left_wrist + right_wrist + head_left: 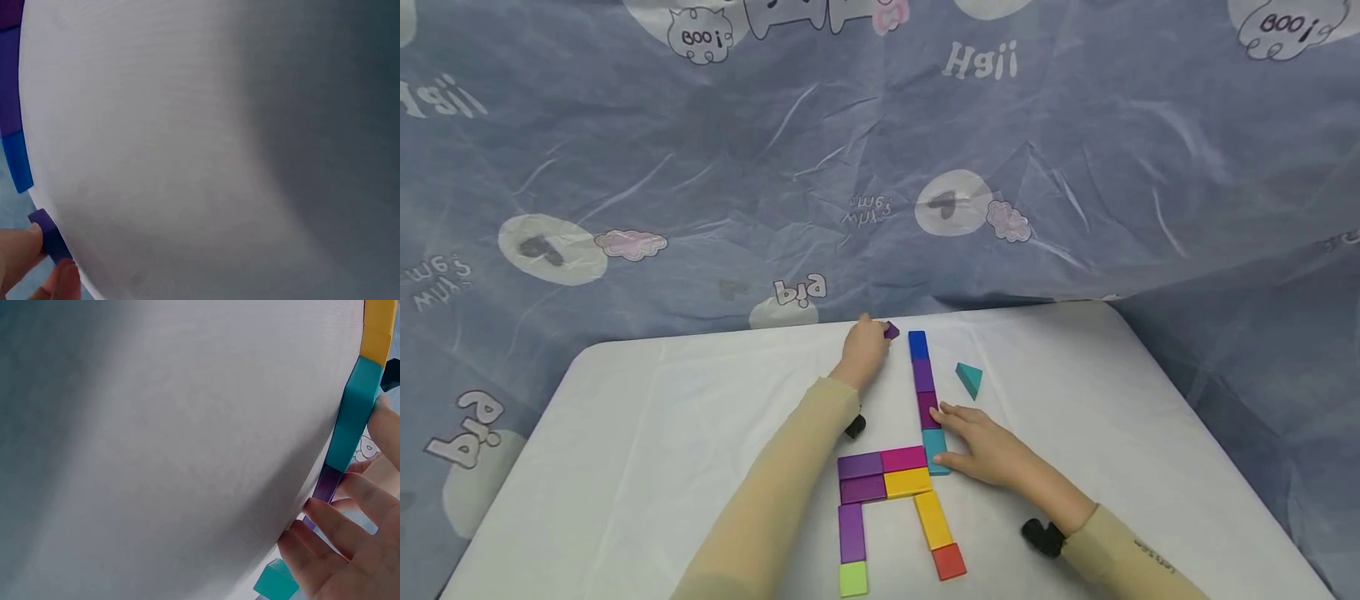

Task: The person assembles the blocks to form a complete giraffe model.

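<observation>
At the far edge of the table, my left hand [861, 350] pinches a small purple block [891, 331] between thumb and fingers; the left wrist view shows this purple block [51, 236] too. Just right of it runs a column of blocks: a blue block [918, 345] at the top, a violet block [923, 376], a dark purple block [928, 410] and a teal block [936, 450]. My right hand [985, 446] rests along the column's right side, fingers spread, fingertips at the dark purple block and thumb at the teal block [353, 415].
A teal triangular block [970, 379] lies right of the column. Below and left, purple, magenta and yellow blocks form a two-row body. Two legs hang from it, ending in a lime block [853, 579] and a red block [950, 562]. Printed cloth [850, 167] hangs behind the table.
</observation>
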Tool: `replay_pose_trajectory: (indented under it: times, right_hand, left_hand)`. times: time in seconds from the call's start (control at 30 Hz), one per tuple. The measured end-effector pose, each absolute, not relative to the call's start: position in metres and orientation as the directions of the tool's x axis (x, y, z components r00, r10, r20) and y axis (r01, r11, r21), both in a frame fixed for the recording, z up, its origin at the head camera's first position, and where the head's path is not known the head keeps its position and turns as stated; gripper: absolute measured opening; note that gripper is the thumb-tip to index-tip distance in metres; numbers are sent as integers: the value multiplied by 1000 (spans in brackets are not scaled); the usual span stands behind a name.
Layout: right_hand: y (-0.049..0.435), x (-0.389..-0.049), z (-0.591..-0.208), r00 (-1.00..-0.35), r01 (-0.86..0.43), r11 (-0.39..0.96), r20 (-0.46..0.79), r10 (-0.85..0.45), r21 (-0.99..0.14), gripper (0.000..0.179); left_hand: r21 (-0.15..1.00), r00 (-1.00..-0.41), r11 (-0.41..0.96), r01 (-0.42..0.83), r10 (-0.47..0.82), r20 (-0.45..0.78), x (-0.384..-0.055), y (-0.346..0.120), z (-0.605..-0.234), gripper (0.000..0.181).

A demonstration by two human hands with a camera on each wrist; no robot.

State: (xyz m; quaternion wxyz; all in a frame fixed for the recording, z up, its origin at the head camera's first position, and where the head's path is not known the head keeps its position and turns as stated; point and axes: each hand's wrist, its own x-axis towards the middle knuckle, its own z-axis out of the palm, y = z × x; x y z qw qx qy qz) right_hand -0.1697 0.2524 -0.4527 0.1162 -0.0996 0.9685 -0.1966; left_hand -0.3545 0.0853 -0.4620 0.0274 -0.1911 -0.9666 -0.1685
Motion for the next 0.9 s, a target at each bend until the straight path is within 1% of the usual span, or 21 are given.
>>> replay_pose_trajectory:
  times: [0.1, 0.23, 0.4, 0.53, 0.77, 0.9]
  right_hand:
    - [255, -170, -452, -954, -151, 904, -182, -239, -400, 72]
    - [255, -169, -453, -952, -148, 901, -187, -241, -408, 72]
    - [255, -169, -453, -953, -150, 900, -184, -243, -410, 72]
    - [254, -168, -452, -953, -154, 900, -178, -244, -407, 72]
    - [254, -166, -451, -953, -151, 903, -183, -240, -402, 72]
    - [255, -167, -451, -954, -157, 902, -176, -244, -402, 72]
  left_hand:
    - [212, -895, 869, 447, 433, 109, -353, 89, -464, 33]
    - [183, -880, 861, 474, 468, 78, -352, 95, -466, 40]
    - [217, -891, 868, 448, 454, 24, -355, 100, -467, 49]
    - [260, -891, 860, 438, 454, -2, -357, 102, -467, 49]
    - [273, -865, 836, 477, 502, -25, -356, 104, -466, 49]
    - [305, -861, 826, 474, 508, -37, -354, 105, -464, 51]
